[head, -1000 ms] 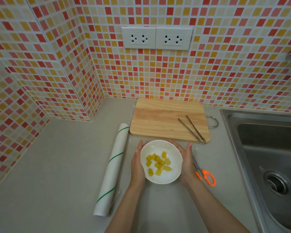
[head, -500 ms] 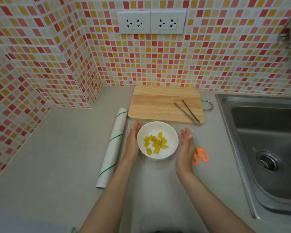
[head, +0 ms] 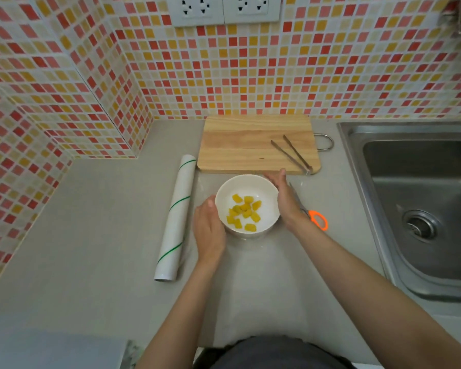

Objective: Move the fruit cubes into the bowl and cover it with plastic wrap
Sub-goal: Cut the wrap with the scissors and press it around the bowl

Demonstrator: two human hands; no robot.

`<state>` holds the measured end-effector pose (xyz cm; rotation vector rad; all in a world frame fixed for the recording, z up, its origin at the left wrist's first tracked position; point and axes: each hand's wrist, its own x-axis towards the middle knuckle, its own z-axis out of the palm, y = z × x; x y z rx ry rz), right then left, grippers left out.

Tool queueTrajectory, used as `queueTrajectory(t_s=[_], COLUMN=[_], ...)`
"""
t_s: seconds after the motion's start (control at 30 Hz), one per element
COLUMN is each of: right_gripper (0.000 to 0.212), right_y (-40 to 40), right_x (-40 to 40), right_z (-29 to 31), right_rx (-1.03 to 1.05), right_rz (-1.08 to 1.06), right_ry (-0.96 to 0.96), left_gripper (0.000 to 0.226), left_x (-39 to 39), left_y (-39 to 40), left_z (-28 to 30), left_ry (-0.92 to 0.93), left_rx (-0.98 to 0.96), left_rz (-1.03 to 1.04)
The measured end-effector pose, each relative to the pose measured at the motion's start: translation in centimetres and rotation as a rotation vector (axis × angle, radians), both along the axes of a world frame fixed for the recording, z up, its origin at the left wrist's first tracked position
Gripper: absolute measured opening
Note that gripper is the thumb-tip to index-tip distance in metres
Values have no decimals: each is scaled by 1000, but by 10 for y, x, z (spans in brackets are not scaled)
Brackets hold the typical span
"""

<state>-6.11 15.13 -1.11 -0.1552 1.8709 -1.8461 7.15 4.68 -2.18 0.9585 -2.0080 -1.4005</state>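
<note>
Both forearms are reaching forward over the counter (head: 91, 235). The left hand (head: 209, 230) and right hand (head: 285, 198) are cupping one white bowl (head: 266, 190), fingers spread loosely against its sides. Between them about eleven yellow fruit cubes (head: 244, 213) are lying inside. One plastic wrap roll (head: 175, 217) is lying just left of the left fingers.

Wooden cutting board (head: 250, 143) bearing metal tongs (head: 292, 154), orange-handled scissors (head: 317, 219), steel sink (head: 421, 198), wall sockets (head: 224, 8)
</note>
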Motion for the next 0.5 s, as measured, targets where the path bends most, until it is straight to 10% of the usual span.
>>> queueTrajectory(t_s=[0.17, 0.5], right_gripper=[55, 61], right_y=[11, -10], right_x=[11, 43], right_z=[13, 8], right_rx=[-23, -93], right_rz=[-342, -416], right_ry=[255, 125], left_gripper=[60, 46], left_x=[-18, -38], left_y=[-22, -22], left_z=[16, -1], left_ry=[22, 171], left_rx=[-9, 631], left_rz=[23, -231])
